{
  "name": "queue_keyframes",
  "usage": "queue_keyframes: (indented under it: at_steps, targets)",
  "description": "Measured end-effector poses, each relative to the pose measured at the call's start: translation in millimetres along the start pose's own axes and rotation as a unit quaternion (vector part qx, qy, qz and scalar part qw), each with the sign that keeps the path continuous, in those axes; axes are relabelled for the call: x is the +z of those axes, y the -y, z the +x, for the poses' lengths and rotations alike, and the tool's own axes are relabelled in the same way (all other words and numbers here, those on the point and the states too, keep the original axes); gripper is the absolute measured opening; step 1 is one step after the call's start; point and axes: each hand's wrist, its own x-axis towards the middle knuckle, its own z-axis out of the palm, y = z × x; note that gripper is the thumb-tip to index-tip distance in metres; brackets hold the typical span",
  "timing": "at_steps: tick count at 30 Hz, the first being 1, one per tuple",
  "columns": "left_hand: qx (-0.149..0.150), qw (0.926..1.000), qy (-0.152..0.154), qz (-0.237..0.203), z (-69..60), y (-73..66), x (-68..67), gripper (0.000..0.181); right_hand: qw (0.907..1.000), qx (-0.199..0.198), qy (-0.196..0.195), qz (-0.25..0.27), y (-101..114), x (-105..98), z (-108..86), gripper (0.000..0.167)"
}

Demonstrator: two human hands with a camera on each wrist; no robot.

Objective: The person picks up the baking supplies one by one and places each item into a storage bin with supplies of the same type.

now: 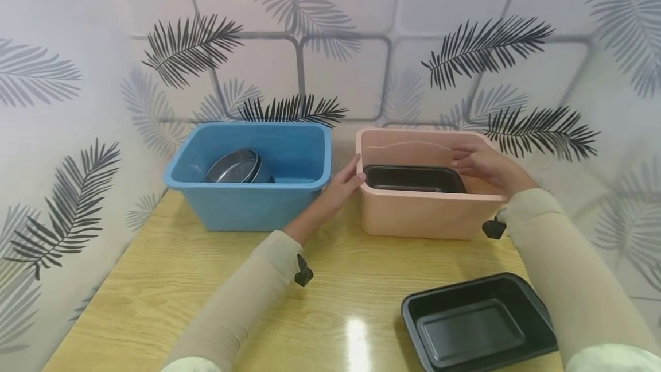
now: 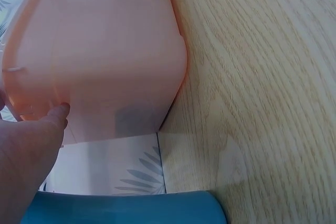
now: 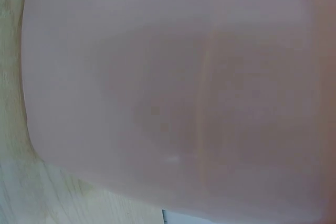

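My left hand (image 1: 338, 187) grips the left rim of a pink plastic bin (image 1: 413, 214); in the left wrist view a fingertip (image 2: 62, 111) presses the outer wall below the rim. My right hand (image 1: 488, 166) reaches over the right end of this bin, its fingers extended over the inside with nothing visible in them; its thumb is hard to make out. A dark rectangular baking pan (image 1: 415, 179) lies in the left part of the bin. The right wrist view shows only the bin's outer wall (image 3: 173, 93) and some tabletop; the hand is hidden there.
A blue bin (image 1: 253, 211) with round dark metal pans (image 1: 234, 166) inside stands left of the pink one. Another black rectangular baking pan (image 1: 470, 332) lies on the wooden table (image 1: 320, 303) beside my right forearm. A leaf-patterned wall covering (image 1: 341, 79) rises behind the bins.
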Motion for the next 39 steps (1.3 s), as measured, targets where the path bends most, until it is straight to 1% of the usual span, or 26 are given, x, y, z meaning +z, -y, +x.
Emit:
queue_keyframes:
  at_steps: [5, 10, 15, 18, 21, 22, 25, 28, 30, 33, 36, 39]
  targets:
    - [0.002, 0.9999, 0.005, -0.009, -0.1, -1.0, 0.3, 0.065, 0.9998, -0.014, -0.005, 0.009, 5, 0, -3.8, 0.069]
    - [0.006, 0.9998, 0.002, -0.02, -0.4, -0.6, -0.4, 0.065, 0.9995, -0.03, -0.007, 0.004, 16, 4, -17.5, 0.065]
    - [0.012, 0.9995, 0.006, -0.03, -0.6, -0.1, -1.4, 0.065, 0.9982, -0.055, -0.009, -0.02, 24, 7, -36.5, 0.063]
    - [0.015, 0.9994, 0.007, -0.029, -0.8, 0.3, -2.2, 0.065, 0.9967, -0.063, -0.018, -0.048, 25, 8, -48.0, 0.064]
    - [0.012, 0.9997, 0.002, -0.023, -2.1, 0.7, -2.7, 0.064, 0.9941, -0.061, -0.032, -0.083, 25, 10, -61.7, 0.067]
    - [0.01, 0.9997, 0.001, -0.02, -2.7, 0.3, -2.7, 0.064, 0.9919, -0.06, -0.04, -0.104, 25, 11, -67.1, 0.067]
    - [0.005, 0.9999, 0.0, -0.016, -3.2, -0.3, -2.4, 0.064, 0.9853, -0.059, -0.061, -0.149, 27, 12, -87.0, 0.065]
    - [0.004, 0.9999, 0.003, -0.01, -2.7, -0.8, -1.0, 0.064, 0.9788, -0.059, -0.079, -0.18, 28, 13, -107.3, 0.059]
    - [0.004, 1.0, 0.006, -0.006, -2.3, -0.3, -0.4, 0.063, 0.9778, -0.063, -0.08, -0.183, 28, 14, -118.8, 0.056]
    - [0.004, 1.0, 0.006, -0.004, -3.3, -0.4, 0.4, 0.064, 0.9792, -0.084, -0.074, -0.169, 25, 17, -133.5, 0.049]
    - [0.008, 0.9999, 0.006, -0.012, -3.3, -0.6, 0.6, 0.064, 0.9805, -0.102, -0.073, -0.151, 21, 19, -147.8, 0.045]
    - [0.006, 0.9999, 0.003, -0.014, -2.5, -0.8, 1.4, 0.064, 0.9795, -0.096, -0.083, -0.156, 16, 22, -161.7, 0.043]
